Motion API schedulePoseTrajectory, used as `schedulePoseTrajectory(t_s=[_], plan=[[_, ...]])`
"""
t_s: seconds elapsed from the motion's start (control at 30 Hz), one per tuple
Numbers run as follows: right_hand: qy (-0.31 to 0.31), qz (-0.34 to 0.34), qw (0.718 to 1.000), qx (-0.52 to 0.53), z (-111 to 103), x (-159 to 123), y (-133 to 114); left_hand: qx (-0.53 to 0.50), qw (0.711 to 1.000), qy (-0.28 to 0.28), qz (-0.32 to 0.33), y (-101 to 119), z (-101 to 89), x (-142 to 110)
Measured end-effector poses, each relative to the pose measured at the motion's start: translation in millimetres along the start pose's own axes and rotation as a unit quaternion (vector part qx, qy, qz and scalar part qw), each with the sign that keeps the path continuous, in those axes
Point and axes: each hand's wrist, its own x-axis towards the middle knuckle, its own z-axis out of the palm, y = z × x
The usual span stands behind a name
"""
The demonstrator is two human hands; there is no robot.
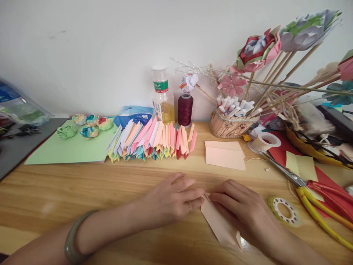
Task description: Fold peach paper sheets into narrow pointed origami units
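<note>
Wooden tabletop [82, 195] is spreading beneath everything. Clear white-capped bottle [160, 105] is standing against the wall, yellow liquid showing low down. Its green label [160, 86] is carrying white Chinese characters, 树叶 readable toward the right; red strip below is bearing print too small to make out. Blue plastic packet [134, 116], left of the bottle, is showing white marks, illegible.

Left hand [175, 198] is resting just above the table, fingers loosely bent, a thin ring showing; fingertips are meeting the paper's upper tip. Right hand [242, 206] is arching over the paper's right side, fingers curled, fingertips near that same tip. Thumbs are hiding; cannot tell whether either hand is pinching or merely pressing.

Folded peach paper [217, 219] is lying slantwise on the table, between the hands and partly under the right. It is looking matt and pale, narrowing toward a creased upper tip; a small folded flap is lifting at its lower end.
</note>
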Motion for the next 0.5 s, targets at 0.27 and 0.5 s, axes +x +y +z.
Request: schedulePoseTrajectory(t_s=[0.27,0.5], plan=[[-0.01,-0.032,0.999,-0.021,0.2,-2.6,1.4,0.007,1.0,-0.014,0.006,-0.5,2.8,-4.0],[-0.019,-0.047,0.998,-0.042,-3.8,-2.5,-0.5,0.015,0.999,-0.026,0.013,-0.7,4.8,-5.5]])
